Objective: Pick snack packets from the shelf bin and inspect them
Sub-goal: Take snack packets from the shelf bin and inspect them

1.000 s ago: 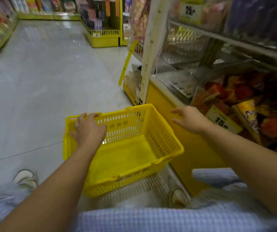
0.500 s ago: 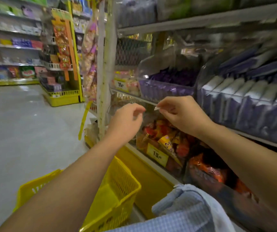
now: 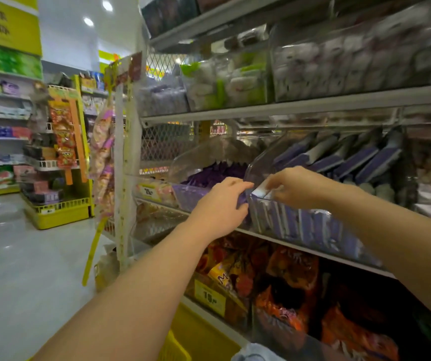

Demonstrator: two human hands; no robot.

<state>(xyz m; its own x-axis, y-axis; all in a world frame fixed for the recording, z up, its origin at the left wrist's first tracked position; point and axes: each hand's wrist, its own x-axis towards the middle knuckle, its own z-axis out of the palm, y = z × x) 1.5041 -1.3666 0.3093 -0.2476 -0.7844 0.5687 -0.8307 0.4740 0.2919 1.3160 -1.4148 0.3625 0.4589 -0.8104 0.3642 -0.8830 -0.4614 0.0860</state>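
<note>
Both hands: left hand (image 3: 219, 204) gripped clear plastic bin (image 3: 255, 170) corner; right hand (image 3: 295, 187) pinched purple-white snack packet (image 3: 260, 191).
Risk: thin pinch, possible slip.

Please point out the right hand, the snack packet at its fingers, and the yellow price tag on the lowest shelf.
right hand (image 3: 297, 187): head view, back of the hand.
snack packet (image 3: 260, 192): head view, its white top edge by the fingers.
yellow price tag (image 3: 210, 297): head view, middle of the tag.
</note>
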